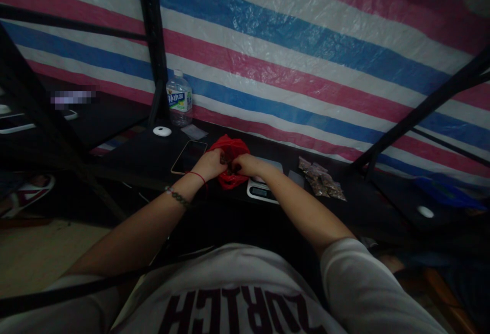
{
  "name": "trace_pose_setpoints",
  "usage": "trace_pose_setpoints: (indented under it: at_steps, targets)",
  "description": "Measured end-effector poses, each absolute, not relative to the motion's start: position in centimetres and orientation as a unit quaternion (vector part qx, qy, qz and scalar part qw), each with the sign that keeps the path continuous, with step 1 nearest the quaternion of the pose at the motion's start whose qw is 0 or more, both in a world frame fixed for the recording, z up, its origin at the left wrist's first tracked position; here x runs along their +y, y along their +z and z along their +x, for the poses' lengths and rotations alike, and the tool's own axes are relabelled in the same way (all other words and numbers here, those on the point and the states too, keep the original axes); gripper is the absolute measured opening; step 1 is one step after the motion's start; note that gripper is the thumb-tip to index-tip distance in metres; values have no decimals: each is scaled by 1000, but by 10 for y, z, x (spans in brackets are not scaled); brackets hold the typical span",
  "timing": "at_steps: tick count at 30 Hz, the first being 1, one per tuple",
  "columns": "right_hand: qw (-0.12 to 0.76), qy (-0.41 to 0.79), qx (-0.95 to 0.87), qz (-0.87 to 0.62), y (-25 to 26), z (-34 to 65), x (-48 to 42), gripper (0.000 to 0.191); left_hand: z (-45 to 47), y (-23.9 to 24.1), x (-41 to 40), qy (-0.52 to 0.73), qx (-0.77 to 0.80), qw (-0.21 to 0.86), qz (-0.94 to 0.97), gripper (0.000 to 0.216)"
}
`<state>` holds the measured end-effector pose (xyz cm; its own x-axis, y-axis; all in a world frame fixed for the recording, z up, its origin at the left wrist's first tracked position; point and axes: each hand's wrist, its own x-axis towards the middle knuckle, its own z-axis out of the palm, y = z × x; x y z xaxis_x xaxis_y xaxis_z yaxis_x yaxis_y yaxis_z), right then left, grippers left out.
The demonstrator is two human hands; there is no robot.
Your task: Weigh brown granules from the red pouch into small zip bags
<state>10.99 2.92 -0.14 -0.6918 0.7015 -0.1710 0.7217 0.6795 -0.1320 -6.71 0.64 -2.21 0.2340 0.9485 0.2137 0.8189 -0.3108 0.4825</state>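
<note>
A red plastic bag lies open on the black tabletop, with small brown bits between my hands at its mouth. My left hand is closed at the bag's left side, its fingers curled inward. Opposite it, my right hand is closed too, fingertips down in the bag. What the fingers pinch is too dark and small to name. Partly under my right wrist is a white digital scale with a small display. Several clear packets of brown bits lie to the right of the scale.
A phone lies left of the bag. Behind it are a clear plastic sachet, a white mouse-shaped object and a plastic bottle. Black metal posts frame the table before striped sheeting. Farther right lies a blue bag.
</note>
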Motion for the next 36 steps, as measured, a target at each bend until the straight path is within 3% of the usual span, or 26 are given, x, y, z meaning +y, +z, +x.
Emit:
trace_pose_setpoints:
  at_steps: [13,21,26,36]
  targets:
    - [-125,-111,915,367,37,106,33,25,-63,-14,-2,242,569,156,770,34]
    - [-125,-135,920,347,41,99,26,26,-60,-14,-3,271,565,163,762,43]
    - [-168,-91,904,382,45,110,29,26,-64,-15,1,276,568,170,757,40]
    - [24,-153,917,368,7,98,23,27,-72,-14,6,279,601,145,735,39]
